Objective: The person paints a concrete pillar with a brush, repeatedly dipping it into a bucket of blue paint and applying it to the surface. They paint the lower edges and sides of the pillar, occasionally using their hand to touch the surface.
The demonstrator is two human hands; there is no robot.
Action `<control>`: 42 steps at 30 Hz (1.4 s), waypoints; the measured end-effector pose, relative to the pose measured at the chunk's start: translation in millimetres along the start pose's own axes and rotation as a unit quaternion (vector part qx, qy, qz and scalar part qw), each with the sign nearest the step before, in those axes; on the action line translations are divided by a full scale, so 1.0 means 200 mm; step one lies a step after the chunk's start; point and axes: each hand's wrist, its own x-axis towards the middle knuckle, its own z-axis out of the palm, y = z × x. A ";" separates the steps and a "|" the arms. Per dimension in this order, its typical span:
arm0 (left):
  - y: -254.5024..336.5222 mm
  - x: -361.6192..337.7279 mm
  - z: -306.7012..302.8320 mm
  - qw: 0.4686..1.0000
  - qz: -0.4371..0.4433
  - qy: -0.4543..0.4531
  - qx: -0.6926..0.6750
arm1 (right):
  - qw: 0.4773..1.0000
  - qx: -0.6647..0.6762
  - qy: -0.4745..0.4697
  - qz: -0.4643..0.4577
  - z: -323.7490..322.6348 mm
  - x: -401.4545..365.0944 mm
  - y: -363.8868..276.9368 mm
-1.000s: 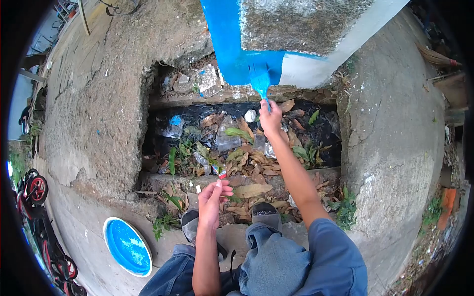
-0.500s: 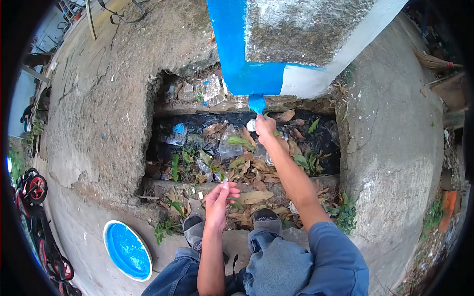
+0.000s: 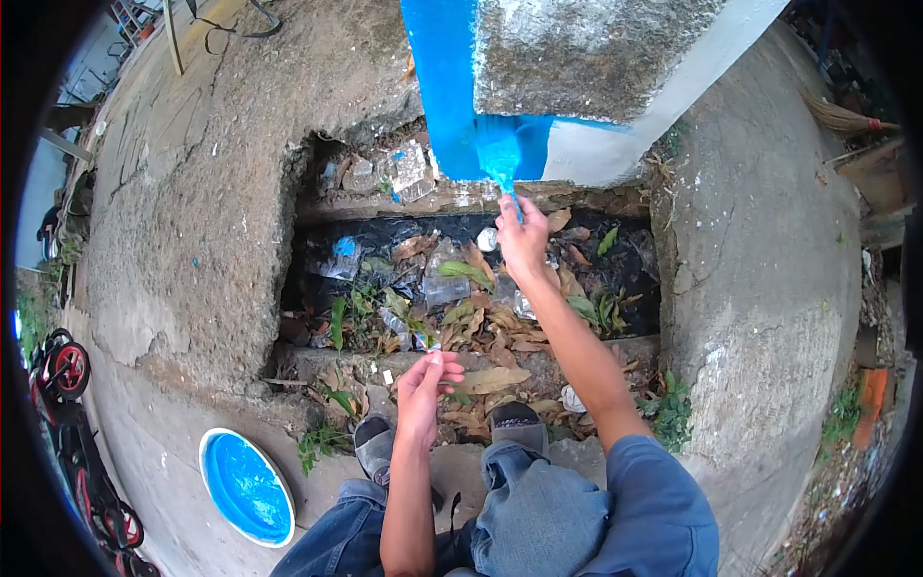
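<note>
My right hand (image 3: 522, 236) is closed round the handle of a blue paintbrush (image 3: 499, 154), whose bristles press on the blue painted band near the bottom of a wall (image 3: 601, 154). Right of the brush, the wall's lower strip is white; a rough grey patch sits above. My left hand (image 3: 421, 389) hangs over the near edge of the ditch, fingers apart and slightly curled, nothing in it. A round white-rimmed tub (image 3: 246, 489) with blue paint stands on the ground at the lower left.
A ditch (image 3: 461, 279) with dark water, dry leaves and plastic litter lies between my feet and the wall. Broken concrete (image 3: 231, 240) edges it. A red and black bike (image 3: 72, 385) is at far left, a broom (image 3: 841, 118) at upper right, a brick (image 3: 871, 409) at right.
The brush in my right hand has moved up from the wall's bottom edge onto the blue band, and its bristles look more spread. My left hand has barely moved.
</note>
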 end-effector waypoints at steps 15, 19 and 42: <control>0.03 -0.01 -0.05 1.000 0.013 0.016 -0.007 | 0.959 -0.018 0.136 0.249 -0.27 0.06 0.42; -0.01 -0.01 -0.04 1.000 0.007 0.014 -0.003 | 0.966 -0.056 0.152 0.203 -0.36 0.16 0.40; 0.00 0.03 0.02 0.999 -0.008 0.001 0.036 | 0.961 -0.216 0.170 -0.041 -0.52 0.38 0.49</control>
